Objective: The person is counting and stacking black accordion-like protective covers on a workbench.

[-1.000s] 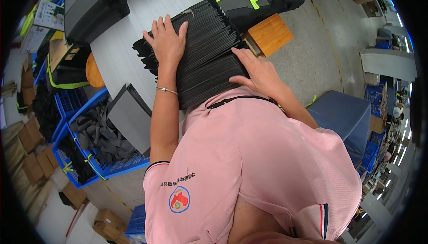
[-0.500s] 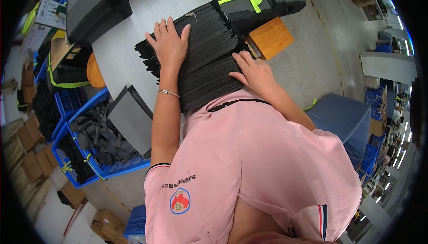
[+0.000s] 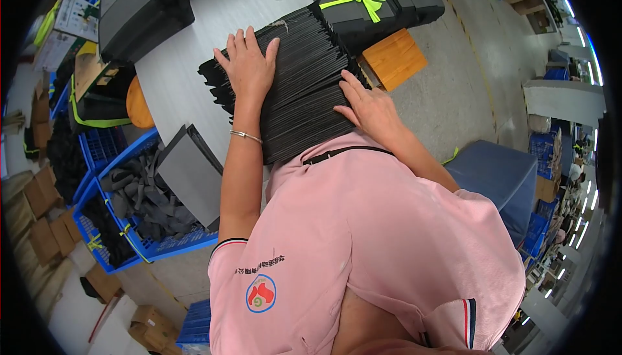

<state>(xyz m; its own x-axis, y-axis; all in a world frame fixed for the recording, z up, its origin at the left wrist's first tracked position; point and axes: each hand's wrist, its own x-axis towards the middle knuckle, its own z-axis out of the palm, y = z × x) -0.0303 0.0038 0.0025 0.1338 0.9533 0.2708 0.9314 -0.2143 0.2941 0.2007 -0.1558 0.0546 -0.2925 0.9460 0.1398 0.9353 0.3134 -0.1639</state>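
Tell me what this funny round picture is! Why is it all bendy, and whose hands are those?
The picture comes from a small camera worn on a person's head, looking down. Its wide lens bends straight edges near the rim. The pink shape is the person's own shirt. The left hand lies flat on top of a big stack of thin black sheets, fingers spread. The right hand presses on the stack's side. Nothing is lifted; the stack rests on a grey table. Beside it stand a blue crate of dark scraps and a wooden block.
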